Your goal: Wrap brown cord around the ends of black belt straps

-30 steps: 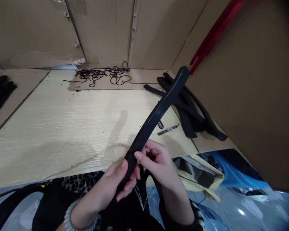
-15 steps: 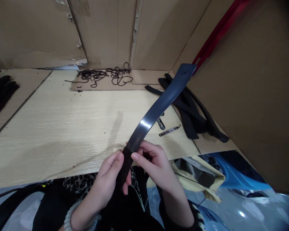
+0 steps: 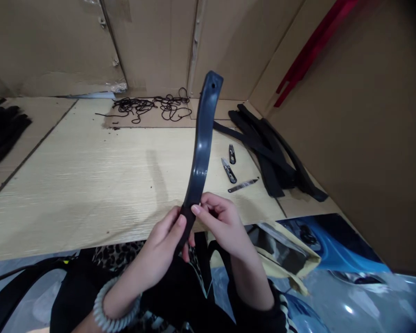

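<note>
A long, curved, glossy dark strip (image 3: 201, 152) with a small hole near its top end rises nearly upright above the front edge of the table. Its lower end sits inside a black sleeve (image 3: 187, 225). My left hand (image 3: 164, 243) is closed round this sleeved part, thumb on the front. At the sleeve's upper edge, my right hand (image 3: 225, 226) pinches from the right side with thumb and fingers. Beyond my right hand lie two thread snips (image 3: 229, 171) and a thin pointed metal tool (image 3: 243, 185).
Several black strips (image 3: 268, 157) are piled at the right. Tangled dark cord (image 3: 135, 107) lies at the back, near the cardboard wall (image 3: 152, 46). Another dark bundle (image 3: 3, 129) is at the far left. A yellowish bag (image 3: 284, 249) hangs below the table edge at right.
The strip has swung from leaning right to nearly upright, turning somewhat, and both snips now show beside it. Both hands have kept hold at the sleeve and moved slightly up.
</note>
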`<action>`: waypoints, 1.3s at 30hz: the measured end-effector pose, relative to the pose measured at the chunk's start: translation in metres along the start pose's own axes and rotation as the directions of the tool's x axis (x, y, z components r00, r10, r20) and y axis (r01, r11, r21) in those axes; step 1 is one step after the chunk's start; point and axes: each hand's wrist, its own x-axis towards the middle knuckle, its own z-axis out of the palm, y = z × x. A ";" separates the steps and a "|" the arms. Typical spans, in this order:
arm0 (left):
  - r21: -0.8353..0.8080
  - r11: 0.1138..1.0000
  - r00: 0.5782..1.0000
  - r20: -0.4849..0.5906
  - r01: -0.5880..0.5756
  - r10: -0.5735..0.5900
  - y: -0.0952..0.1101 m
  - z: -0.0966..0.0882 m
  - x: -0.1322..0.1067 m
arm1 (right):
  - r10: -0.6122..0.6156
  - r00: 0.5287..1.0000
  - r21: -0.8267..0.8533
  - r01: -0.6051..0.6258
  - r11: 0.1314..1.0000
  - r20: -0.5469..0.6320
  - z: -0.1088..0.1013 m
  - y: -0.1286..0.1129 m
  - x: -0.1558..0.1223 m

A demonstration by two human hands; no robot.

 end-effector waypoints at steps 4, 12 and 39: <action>0.159 0.984 0.988 -0.117 -0.084 0.103 -0.005 0.002 -0.003 | -0.019 1.000 -0.111 0.021 0.994 0.018 0.002 -0.008 -0.003; -0.307 0.923 0.958 0.234 0.233 -0.164 -0.012 -0.008 -0.008 | -0.006 0.982 0.066 -0.007 0.998 0.186 -0.008 -0.007 -0.001; -0.442 0.801 0.880 0.429 0.403 -0.206 -0.007 -0.006 0.000 | -0.047 0.962 0.212 -0.012 0.977 0.269 -0.014 0.002 -0.002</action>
